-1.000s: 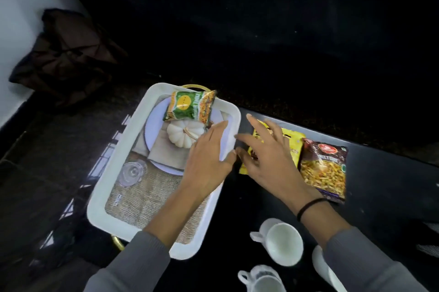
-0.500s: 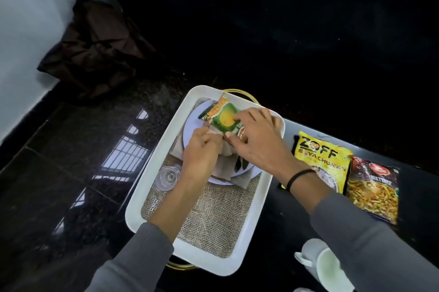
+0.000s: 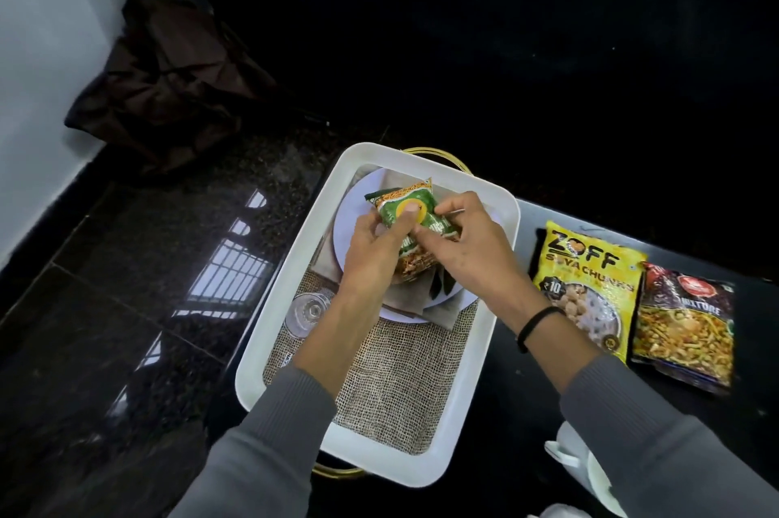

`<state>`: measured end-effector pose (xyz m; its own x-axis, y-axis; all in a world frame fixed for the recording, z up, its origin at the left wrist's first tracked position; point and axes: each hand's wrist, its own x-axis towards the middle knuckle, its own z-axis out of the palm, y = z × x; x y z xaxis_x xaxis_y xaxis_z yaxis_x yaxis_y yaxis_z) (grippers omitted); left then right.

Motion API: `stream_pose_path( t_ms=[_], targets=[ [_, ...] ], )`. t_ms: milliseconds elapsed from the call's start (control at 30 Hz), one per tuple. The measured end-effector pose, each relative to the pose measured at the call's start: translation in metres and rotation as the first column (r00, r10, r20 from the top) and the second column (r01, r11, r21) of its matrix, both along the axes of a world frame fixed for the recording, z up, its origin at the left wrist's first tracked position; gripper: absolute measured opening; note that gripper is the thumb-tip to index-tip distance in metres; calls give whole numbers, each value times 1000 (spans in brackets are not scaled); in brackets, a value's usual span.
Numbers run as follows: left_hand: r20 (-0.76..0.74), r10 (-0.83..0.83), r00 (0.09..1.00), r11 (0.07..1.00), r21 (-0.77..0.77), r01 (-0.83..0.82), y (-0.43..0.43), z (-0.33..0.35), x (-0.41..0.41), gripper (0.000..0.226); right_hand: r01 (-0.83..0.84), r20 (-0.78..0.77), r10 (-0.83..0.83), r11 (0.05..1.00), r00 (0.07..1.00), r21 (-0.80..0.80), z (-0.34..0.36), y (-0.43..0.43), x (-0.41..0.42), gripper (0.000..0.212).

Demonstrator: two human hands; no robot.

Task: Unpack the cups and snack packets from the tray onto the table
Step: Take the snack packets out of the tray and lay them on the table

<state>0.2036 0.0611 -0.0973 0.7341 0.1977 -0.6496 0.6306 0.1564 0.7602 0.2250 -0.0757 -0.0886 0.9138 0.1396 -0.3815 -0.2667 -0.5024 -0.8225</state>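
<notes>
A white tray (image 3: 497,294) with a burlap liner sits on the black table. Over its far half, both hands hold a green snack packet (image 3: 411,207) just above a white plate. My left hand (image 3: 371,252) grips the packet with the thumb on its front. My right hand (image 3: 472,252) pinches its right edge. To the right of the tray, a yellow snack packet (image 3: 586,281) and a dark mixture packet (image 3: 683,323) lie flat on the table. White cups (image 3: 586,475) show partly at the bottom right, behind my right sleeve.
A clear glass (image 3: 307,311) lies in the tray's left side beside my left forearm. The plate (image 3: 350,218) and a folded napkin (image 3: 442,311) stay in the tray. A dark brown cloth bundle (image 3: 168,83) lies on the glossy floor by the wall.
Both hands have closed on the green packet and lifted it off the plate. The camera has shifted, so the tray sits more to the centre.
</notes>
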Motion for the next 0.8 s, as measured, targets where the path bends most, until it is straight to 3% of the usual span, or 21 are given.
stream_pose_path(
  t_ms=[133,233,367,467,600,700,800],
  targets=[
    [-9,-25,1000,971,-238,22,5,3,-10,38,62,-113,-48,990,992,130,3,-17,-4,62],
    [30,-6,1000,954,-298,15,1,7,-15,37,113,-173,-76,971,982,213,5,-30,-9,68],
    [170,-86,982,954,-269,130,-19,17,-19,43,132,-169,-77,932,983,339,15,-49,-17,44],
    [253,-138,958,953,-229,198,-37,30,-19,35,121,-118,-79,903,990,412,25,-67,-23,47],
    [260,-188,947,961,-148,232,-68,45,-18,53,224,-175,-160,857,972,465,30,-103,-32,35],
    [218,-273,937,959,-21,284,-104,52,-18,45,381,-283,-284,838,916,391,32,-126,-43,20],
    [180,-343,922,938,17,346,-141,51,-24,35,477,-311,-392,833,866,279,28,-155,-55,37]
  ],
)
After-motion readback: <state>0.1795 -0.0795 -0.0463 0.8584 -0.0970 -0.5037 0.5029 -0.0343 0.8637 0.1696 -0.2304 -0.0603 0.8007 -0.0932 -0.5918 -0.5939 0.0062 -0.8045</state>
